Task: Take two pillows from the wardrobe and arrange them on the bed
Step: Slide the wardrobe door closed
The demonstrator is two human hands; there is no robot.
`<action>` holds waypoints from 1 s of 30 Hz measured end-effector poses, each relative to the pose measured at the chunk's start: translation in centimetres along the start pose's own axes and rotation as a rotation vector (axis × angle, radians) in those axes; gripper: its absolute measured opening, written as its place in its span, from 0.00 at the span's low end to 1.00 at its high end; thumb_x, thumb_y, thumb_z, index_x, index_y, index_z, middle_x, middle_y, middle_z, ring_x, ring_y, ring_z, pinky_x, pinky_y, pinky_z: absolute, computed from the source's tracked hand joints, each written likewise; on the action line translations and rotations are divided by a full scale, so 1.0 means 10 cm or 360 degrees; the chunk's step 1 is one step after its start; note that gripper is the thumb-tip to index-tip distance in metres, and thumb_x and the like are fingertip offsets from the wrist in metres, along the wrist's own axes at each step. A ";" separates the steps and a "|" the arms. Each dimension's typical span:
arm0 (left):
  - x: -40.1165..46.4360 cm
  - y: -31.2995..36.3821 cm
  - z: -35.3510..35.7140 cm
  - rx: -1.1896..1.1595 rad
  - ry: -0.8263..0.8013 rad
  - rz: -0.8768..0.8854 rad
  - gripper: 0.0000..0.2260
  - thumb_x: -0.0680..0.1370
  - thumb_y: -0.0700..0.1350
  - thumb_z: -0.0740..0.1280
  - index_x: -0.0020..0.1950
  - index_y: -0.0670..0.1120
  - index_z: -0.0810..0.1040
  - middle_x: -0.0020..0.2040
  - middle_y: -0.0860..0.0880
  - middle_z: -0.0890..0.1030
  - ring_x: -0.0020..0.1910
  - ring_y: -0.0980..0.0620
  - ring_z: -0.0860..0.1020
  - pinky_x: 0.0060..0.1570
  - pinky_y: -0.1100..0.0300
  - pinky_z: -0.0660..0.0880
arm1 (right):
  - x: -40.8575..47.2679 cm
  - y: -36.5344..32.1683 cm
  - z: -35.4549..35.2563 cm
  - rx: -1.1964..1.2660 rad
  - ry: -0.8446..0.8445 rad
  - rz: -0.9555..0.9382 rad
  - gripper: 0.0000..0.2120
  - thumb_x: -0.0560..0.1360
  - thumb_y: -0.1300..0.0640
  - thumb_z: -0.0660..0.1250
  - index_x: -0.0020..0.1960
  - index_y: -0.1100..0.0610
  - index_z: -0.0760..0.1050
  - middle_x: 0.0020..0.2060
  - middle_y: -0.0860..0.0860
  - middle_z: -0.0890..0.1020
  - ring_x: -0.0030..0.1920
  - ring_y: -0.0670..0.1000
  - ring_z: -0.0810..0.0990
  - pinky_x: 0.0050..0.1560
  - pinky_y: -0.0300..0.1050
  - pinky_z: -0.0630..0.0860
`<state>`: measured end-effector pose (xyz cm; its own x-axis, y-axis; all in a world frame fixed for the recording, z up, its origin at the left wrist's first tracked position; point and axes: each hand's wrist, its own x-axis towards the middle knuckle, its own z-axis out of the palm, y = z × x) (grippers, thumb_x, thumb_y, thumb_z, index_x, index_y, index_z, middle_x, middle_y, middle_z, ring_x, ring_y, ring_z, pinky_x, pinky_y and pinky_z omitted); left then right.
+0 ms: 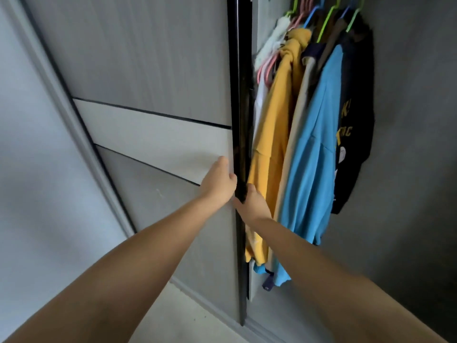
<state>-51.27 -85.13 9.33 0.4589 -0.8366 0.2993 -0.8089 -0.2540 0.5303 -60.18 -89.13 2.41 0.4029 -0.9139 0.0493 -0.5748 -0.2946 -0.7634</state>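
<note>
A grey sliding wardrobe door (pixel 153 70) fills the left and middle of the head view, with a black vertical edge strip (pixel 239 120). My left hand (pixel 217 184) and my right hand (pixel 252 204) both grip that black edge, the left from the door's front, the right just below it from the open side. The door stands partly slid aside. No pillow and no bed is in view.
In the open gap hang several garments on coloured hangers: a yellow top (pixel 274 134), a blue shirt (pixel 314 154) and a dark shirt with yellow print (pixel 353 134). A grey wall (pixel 415 120) is at the right. Pale floor (pixel 183 315) shows below.
</note>
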 end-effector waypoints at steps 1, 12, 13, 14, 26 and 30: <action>0.05 0.01 0.03 -0.0040 0.0036 0.0062 0.05 0.78 0.40 0.59 0.54 0.43 0.68 0.47 0.45 0.75 0.45 0.43 0.77 0.41 0.53 0.73 | 0.06 -0.04 0.03 0.0023 0.0071 0.0034 0.28 0.78 0.49 0.62 0.74 0.58 0.59 0.65 0.58 0.73 0.60 0.58 0.77 0.56 0.53 0.78; 0.07 -0.06 0.16 -0.0180 0.0212 0.0447 0.04 0.76 0.35 0.59 0.49 0.42 0.70 0.39 0.48 0.71 0.38 0.47 0.73 0.34 0.58 0.67 | 0.15 -0.06 0.09 -0.0332 0.0352 0.0049 0.17 0.75 0.54 0.64 0.61 0.56 0.65 0.47 0.51 0.76 0.33 0.48 0.74 0.25 0.39 0.65; 0.04 -0.03 0.18 -0.0191 0.0212 0.0470 0.04 0.76 0.35 0.59 0.49 0.41 0.70 0.39 0.48 0.71 0.38 0.46 0.74 0.34 0.57 0.68 | 0.12 -0.03 0.07 -0.0349 0.0362 0.0063 0.17 0.75 0.54 0.64 0.61 0.56 0.64 0.46 0.50 0.76 0.31 0.47 0.72 0.24 0.39 0.64; 0.01 0.01 0.20 -0.0203 0.0215 0.0482 0.04 0.77 0.35 0.59 0.49 0.41 0.70 0.40 0.46 0.72 0.39 0.45 0.75 0.35 0.56 0.69 | 0.09 0.01 0.03 -0.0351 0.0369 0.0075 0.15 0.74 0.55 0.63 0.59 0.55 0.65 0.45 0.50 0.76 0.31 0.48 0.72 0.24 0.40 0.65; -0.39 0.87 0.42 -0.0001 -0.0099 0.1037 0.05 0.76 0.37 0.58 0.50 0.41 0.71 0.43 0.44 0.78 0.36 0.43 0.73 0.33 0.55 0.67 | -0.57 0.82 -0.79 -0.0468 0.0594 0.0233 0.15 0.72 0.44 0.61 0.43 0.51 0.58 0.43 0.49 0.73 0.39 0.56 0.76 0.34 0.46 0.68; -0.53 1.16 0.44 0.0289 -0.0096 0.1647 0.11 0.74 0.38 0.64 0.56 0.43 0.76 0.48 0.45 0.80 0.44 0.45 0.78 0.41 0.53 0.77 | -0.92 1.18 -1.13 -0.0543 0.0688 0.0288 0.12 0.74 0.46 0.61 0.45 0.50 0.59 0.44 0.49 0.74 0.38 0.58 0.77 0.31 0.45 0.64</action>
<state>-64.68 -85.78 10.40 -0.5022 -0.7084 0.4960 -0.8411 0.5334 -0.0897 -78.70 -87.39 0.23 -0.0095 -0.9681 0.2506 -0.8335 -0.1308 -0.5369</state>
